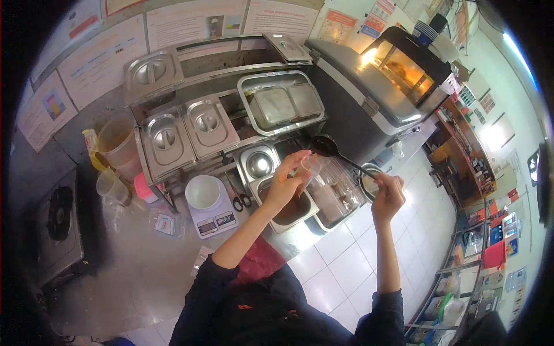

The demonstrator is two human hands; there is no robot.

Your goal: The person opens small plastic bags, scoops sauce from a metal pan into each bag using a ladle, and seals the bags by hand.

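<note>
My left hand (288, 181) is closed around a small clear cup (312, 165), above a steel pan (295, 210) of brown contents. In my right hand (388, 199) is the handle of a black ladle (325, 146), whose bowl is beside the top of the cup. What the ladle holds cannot be made out. To the right of the steel pan, a tray (334, 199) contains several clear plastic packs. A round metal lid (258, 164) lies just behind the brown contents.
A white scale (212, 216) with a bowl stands left of the pans, near black-handled scissors (242, 202). Farther left are a measuring jug (117, 144) and a black stove (57, 230). Lidded steel containers (167, 138) fill the rack behind. A lit warmer (404, 69) stands at the back right.
</note>
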